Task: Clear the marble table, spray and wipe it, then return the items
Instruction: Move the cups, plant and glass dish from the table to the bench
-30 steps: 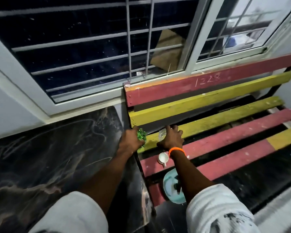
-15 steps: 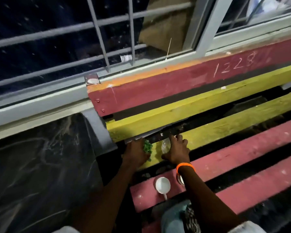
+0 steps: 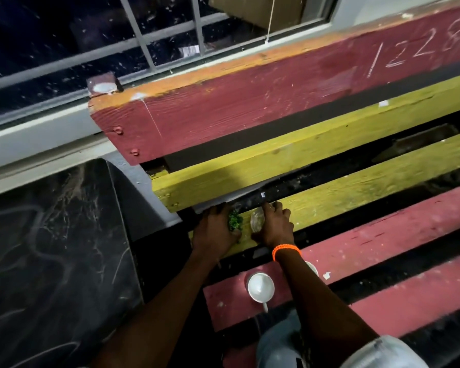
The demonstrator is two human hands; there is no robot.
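- Yellow-painted wood was the stage here: the near yellow slat [image 3: 356, 192] of the bench carried both hands at its left end.
- The left hand [image 3: 215, 229] was wrapped around a small green plant [image 3: 235, 223], fingers curled over its far side; the plant sat on that slat.
- Just right of the plant, the right hand [image 3: 275, 227] cupped a small clear glass jar [image 3: 257, 221], thumb on the near side, fingers over the far edge. The jar rested on the same slat.
- An orange wristband [image 3: 286, 250] ringed the right wrist, just nearer the camera than the slat.
- On the red slat [image 3: 383, 240] one row nearer, a white cup [image 3: 260, 286] sat beside the right forearm, its handle pointing toward the camera. A second pale round thing peeked out behind that forearm, mostly hidden.
- Nearer still, a light blue object [image 3: 276, 346] showed under the right arm; what it was, I couldn't tell.
- The black marble table [image 3: 51, 248] lay left of the slat, its top bare.
- Beyond the slat rose the yellow and red backrest boards, the red one chalked "1228" [image 3: 422, 46], with the barred window [image 3: 144, 35] behind.
- Against half a second earlier, the camera had pushed in closer and everything loomed larger; both hands had kept their places and holds on the plant and jar, and the cup hadn't budged.
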